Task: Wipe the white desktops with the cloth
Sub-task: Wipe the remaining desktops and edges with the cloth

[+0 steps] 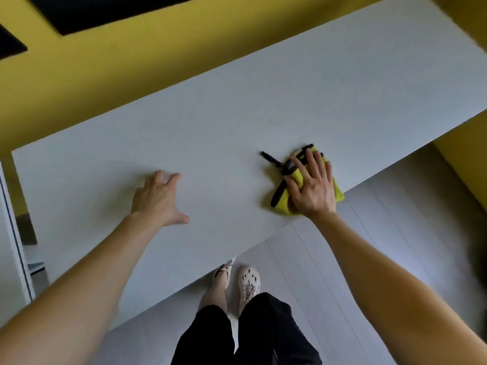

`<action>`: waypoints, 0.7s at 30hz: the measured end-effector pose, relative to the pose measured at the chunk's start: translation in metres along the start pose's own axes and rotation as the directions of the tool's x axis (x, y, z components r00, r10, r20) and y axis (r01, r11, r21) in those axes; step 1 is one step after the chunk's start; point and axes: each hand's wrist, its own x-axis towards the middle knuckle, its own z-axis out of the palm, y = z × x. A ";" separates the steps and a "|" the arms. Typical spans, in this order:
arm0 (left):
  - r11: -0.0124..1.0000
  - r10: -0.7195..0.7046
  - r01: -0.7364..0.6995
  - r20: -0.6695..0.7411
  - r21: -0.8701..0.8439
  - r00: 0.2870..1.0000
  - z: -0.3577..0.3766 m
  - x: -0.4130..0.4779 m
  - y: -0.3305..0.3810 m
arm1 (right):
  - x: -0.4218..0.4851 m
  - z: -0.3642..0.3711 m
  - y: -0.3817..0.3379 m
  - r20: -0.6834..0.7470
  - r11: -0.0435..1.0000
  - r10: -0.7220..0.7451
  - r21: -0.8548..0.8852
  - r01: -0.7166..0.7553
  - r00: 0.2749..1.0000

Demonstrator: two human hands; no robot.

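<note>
Yellow cloth [282, 204] with black trim lies on the white desktop [237, 114], close to its near edge. Right hand [313, 185] presses flat on it, fingers straight and spread. Left hand [158, 198] rests on the bare desktop, fingers spread, holding nothing. Yellow wall [105, 75] beyond.

Head camera looks steeply down, close over the desktop [237, 114].

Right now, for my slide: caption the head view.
Wiping: right hand presses cloth on desktop; left hand open alongside.
</note>
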 end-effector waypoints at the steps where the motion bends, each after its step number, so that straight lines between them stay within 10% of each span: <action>1: 1.000 0.014 -0.014 0.000 0.002 1.000 -0.007 0.013 0.005 | 0.005 0.000 -0.001 -0.011 0.993 0.114 0.000 -0.114 0.993; 4: 0.999 0.050 -0.050 -0.005 0.011 0.999 -0.024 0.045 0.015 | -0.011 0.013 -0.066 -0.036 0.988 0.154 0.009 -0.154 0.987; 8: 0.992 0.112 -0.111 -0.002 0.066 0.994 -0.046 0.092 0.025 | -0.053 0.031 -0.154 0.175 0.915 -0.404 0.078 0.397 0.898; 11: 0.981 0.143 -0.145 0.023 0.129 0.989 -0.055 0.119 0.028 | -0.031 0.027 -0.118 0.166 0.851 -0.525 0.094 0.517 0.835; 15: 0.972 0.168 -0.170 0.025 0.164 0.985 -0.052 0.129 0.027 | 0.024 0.003 -0.008 0.019 0.996 -0.092 0.009 0.092 0.996; 18: 0.965 0.183 -0.178 -0.009 0.195 0.983 -0.051 0.127 0.024 | 0.051 -0.006 0.018 -0.040 0.955 0.295 -0.009 -0.295 0.955; 21: 0.967 0.183 -0.176 -0.022 0.186 0.983 -0.052 0.126 0.025 | 0.043 0.006 -0.059 -0.090 0.941 0.339 0.014 -0.339 0.937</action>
